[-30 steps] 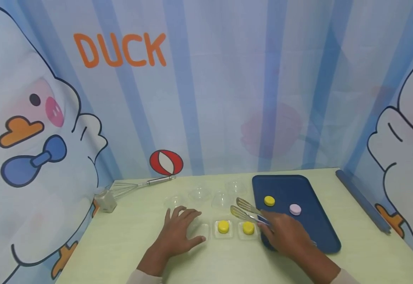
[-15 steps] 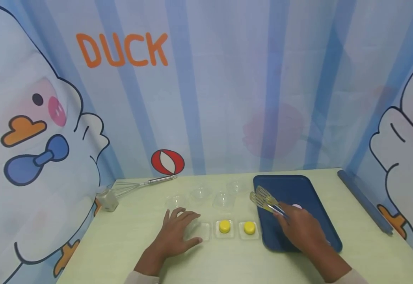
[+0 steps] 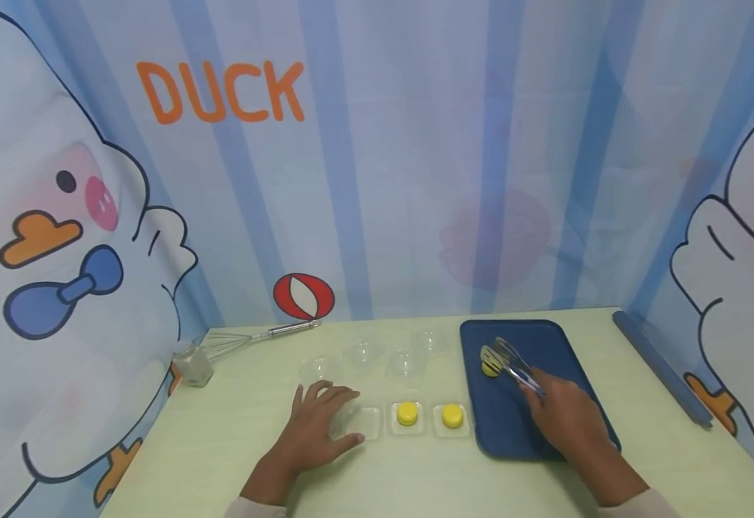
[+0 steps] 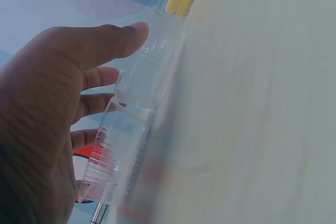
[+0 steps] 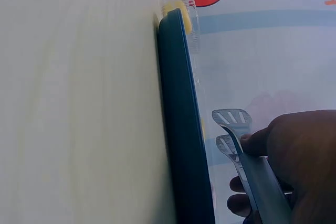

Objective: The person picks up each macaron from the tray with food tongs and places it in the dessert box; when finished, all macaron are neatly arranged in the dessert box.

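Observation:
My right hand [image 3: 568, 414] grips slotted metal tongs [image 3: 521, 373] over the blue tray [image 3: 509, 440]. The spread tong heads overlap a yellow macaron [image 3: 488, 371] on the tray in the head view; in the right wrist view the tongs [image 5: 247, 166] stand apart at their tips. My left hand [image 3: 312, 435], fingers relaxed and thumb spread, lies beside a clear square base [image 3: 369, 424] with nothing on it. In the left wrist view its fingertips sit right at the clear plastic [image 4: 134, 82]. Two more clear bases each carry a yellow macaron, one [image 3: 407, 413] nearer the left hand, the other [image 3: 452, 416] beside the tray.
Several clear plastic domes [image 3: 406, 365] stand behind the bases. A whisk [image 3: 293, 329] lies at the back left beside a pale block-like object [image 3: 193, 365]. Along the right table edge runs a dark blue roll [image 3: 662, 370]. A duck-print curtain [image 3: 403, 158] encloses the table.
My right hand has carried the tongs right, from near the right-hand base to over the yellow macaron on the tray. The pink macaron is now hidden behind that hand. My left hand stays nearly still.

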A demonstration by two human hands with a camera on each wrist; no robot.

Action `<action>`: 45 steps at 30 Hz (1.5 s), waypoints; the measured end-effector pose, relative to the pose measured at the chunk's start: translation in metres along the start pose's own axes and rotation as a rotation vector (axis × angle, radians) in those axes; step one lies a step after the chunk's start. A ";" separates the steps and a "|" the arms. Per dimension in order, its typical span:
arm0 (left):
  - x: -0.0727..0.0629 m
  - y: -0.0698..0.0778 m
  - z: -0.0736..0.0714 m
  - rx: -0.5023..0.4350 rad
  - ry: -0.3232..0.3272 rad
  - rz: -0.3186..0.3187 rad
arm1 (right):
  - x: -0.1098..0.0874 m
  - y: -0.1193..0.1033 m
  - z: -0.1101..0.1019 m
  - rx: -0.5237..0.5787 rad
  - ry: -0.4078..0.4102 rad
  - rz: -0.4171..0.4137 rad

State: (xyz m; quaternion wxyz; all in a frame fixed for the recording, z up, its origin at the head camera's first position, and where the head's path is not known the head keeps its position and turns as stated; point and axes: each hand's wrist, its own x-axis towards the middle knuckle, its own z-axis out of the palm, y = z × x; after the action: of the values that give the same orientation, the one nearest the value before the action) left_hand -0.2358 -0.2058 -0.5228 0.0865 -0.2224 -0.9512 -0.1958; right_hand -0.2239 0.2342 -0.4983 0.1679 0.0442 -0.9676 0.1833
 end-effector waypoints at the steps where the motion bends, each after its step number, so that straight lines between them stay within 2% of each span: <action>1: 0.000 0.000 0.000 -0.002 0.001 0.001 | 0.000 0.001 0.001 -0.002 -0.001 -0.001; 16: -0.001 -0.003 0.001 -0.009 -0.005 -0.022 | 0.001 0.002 0.007 -0.048 -0.056 0.005; 27: 0.000 -0.002 0.002 -0.012 -0.040 -0.046 | 0.002 0.001 0.006 -0.059 -0.103 0.036; 36: 0.000 -0.001 0.001 -0.014 -0.011 -0.023 | 0.001 0.004 0.007 -0.068 -0.097 0.026; 45: 0.000 -0.001 0.002 -0.003 0.007 -0.033 | 0.001 0.004 0.006 -0.066 -0.086 0.021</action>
State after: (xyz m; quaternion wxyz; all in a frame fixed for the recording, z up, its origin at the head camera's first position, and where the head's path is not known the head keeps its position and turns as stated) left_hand -0.2369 -0.2058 -0.5251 0.0864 -0.2062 -0.9540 -0.1996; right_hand -0.2268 0.2355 -0.5045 0.1255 0.0364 -0.9799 0.1507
